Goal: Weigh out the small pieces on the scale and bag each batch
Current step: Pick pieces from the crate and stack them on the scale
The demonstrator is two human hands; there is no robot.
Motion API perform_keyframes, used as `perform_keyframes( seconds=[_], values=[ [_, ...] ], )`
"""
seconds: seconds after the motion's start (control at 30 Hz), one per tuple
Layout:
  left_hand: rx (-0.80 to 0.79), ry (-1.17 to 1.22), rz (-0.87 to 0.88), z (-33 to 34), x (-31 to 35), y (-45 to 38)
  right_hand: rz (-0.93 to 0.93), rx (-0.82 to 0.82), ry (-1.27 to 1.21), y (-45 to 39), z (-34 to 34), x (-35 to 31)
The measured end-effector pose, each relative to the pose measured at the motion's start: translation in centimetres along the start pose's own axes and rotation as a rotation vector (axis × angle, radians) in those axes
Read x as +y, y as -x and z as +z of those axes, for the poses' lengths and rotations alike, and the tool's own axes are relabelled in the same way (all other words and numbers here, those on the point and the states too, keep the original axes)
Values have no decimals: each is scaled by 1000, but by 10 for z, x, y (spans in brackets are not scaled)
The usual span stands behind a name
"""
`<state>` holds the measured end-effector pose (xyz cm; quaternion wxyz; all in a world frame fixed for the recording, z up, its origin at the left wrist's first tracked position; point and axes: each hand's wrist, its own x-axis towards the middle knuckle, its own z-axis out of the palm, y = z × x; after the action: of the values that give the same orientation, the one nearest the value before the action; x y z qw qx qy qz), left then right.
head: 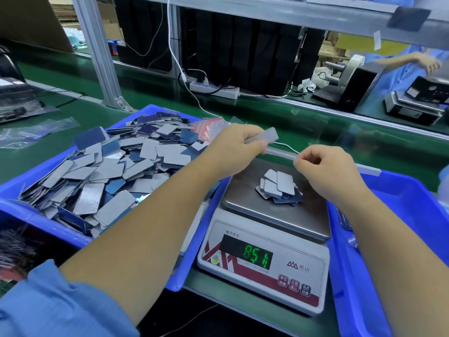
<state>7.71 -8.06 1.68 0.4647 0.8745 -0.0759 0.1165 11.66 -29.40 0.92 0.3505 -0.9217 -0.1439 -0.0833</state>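
Head view: green bench (279, 122) fills the frame, with every item below resting on it
Left bin: blue tray (48, 216) at 9 o'clock, heaped with loose grey and blue pieces (116, 171); a stack of red-printed bags (209, 128) lies at its far edge, just beyond the left hand
Right bin: second blue tray (364, 283) at 4 o'clock, just beside the scale; its contents are mostly out of frame
Scale: white digital scale (264, 261) at 6 o'clock between the two trays, steel pan (291, 215) on top, green digits lit on the display (257, 256); the reading is too blurred to be sure of
Weighed batch: small pile of pieces (279, 188) near the middle of the pan, grey faces mostly up, apart from both hands
Left hand (238, 147): at 12 o'clock above the far edge of the pan, fingers curled, thumb and fingertips pinching one grey piece (264, 137) together with the left end of a clear bag
Right hand (325, 171): at 2 o'clock over the pan's right side, fingers curled in, pinching the other end of the clear bag
Clear bag (281, 152): thin transparent strip held between the two hands, above the pan and not touching the pile
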Motion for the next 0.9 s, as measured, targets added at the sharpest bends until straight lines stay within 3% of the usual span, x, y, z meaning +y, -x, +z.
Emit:
perform_keyframes(
  seconds=[0.27,0.37,0.57,0.9],
  values=[
    [234,73,-201,-30,-17,-6,-45,-59,-5,3,2,-1],
    [182,7,-281,-33,-21,-6,-45,-79,2,3,1,-2],
    [94,-362,-456,-34,-21,-6,-76,-198,43,5,2,-3],
    [56,-475,-565,-31,-20,-6,-83,-272,55,7,0,-4]
  ],
)
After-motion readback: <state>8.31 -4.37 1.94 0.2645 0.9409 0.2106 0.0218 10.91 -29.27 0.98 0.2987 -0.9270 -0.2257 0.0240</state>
